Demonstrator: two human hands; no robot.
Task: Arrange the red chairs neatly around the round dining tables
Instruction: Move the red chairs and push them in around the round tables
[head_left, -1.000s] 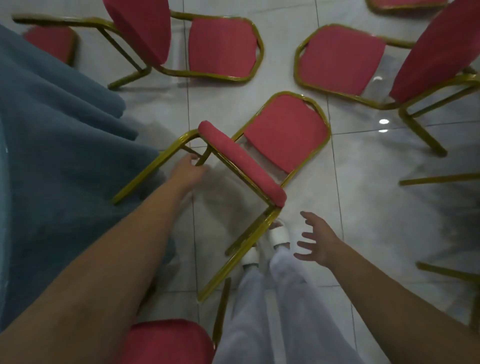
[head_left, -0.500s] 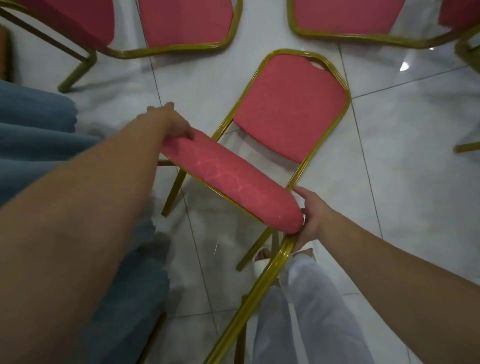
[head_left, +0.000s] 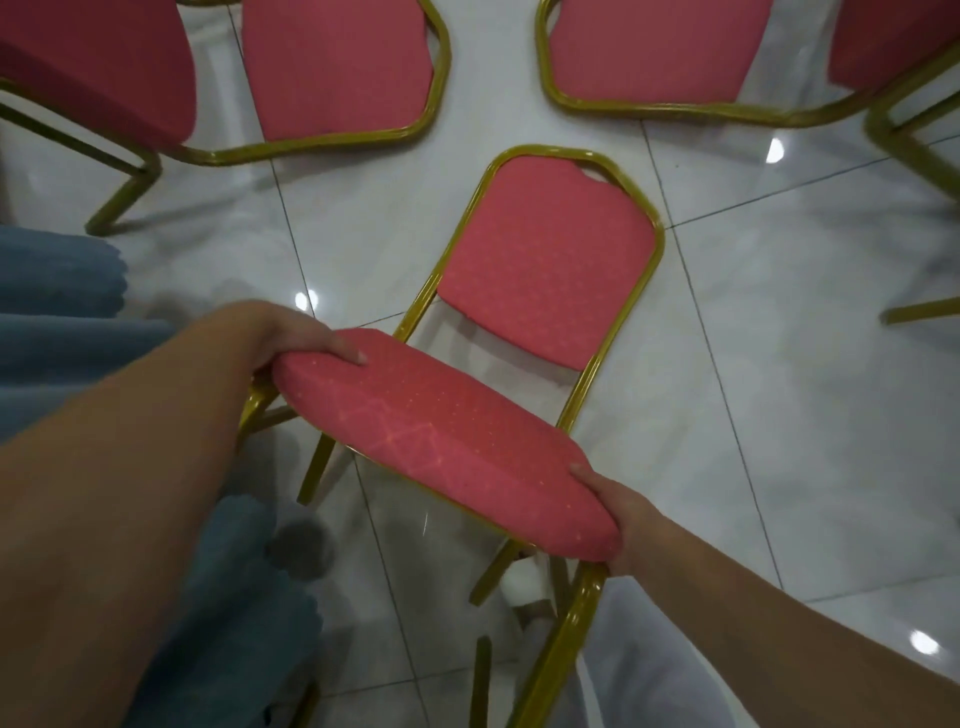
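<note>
Holds a gold-framed red chair (head_left: 519, 415) by its seat cushion (head_left: 426, 431), one hand at each end. Clasps the cushion's far-left end with the left hand (head_left: 301, 338): one digit, probably the thumb, laid flat on the fabric, the rest tucked beneath and out of sight. Grasps the near-right corner with the right hand (head_left: 623, 519), thumb on top, fingers curled under the edge.

Tipped onto its back on the glossy white tile floor (head_left: 779, 389), with the backrest (head_left: 550, 260) flat against the tiles and pointing away, the seat raised and tilted toward the camera, and the gold legs (head_left: 566, 639) reaching back toward the person.

To the left, folds of a blue tablecloth (head_left: 67, 332) hanging to the floor, close under the left forearm. Beneath the raised seat, a white shoe (head_left: 524, 582) between the chair legs, and white trousers (head_left: 654, 680) just beside the nearest leg.

Farther off, two more toppled chairs, both cut by the top edge. At upper left, a second red chair (head_left: 337, 67), backrest down on the tiles and seat standing up at its left. At upper right, a third red chair (head_left: 654, 47) in the same pose, seat up at its right. Both near the held chair's top rail, not touching it.
</note>
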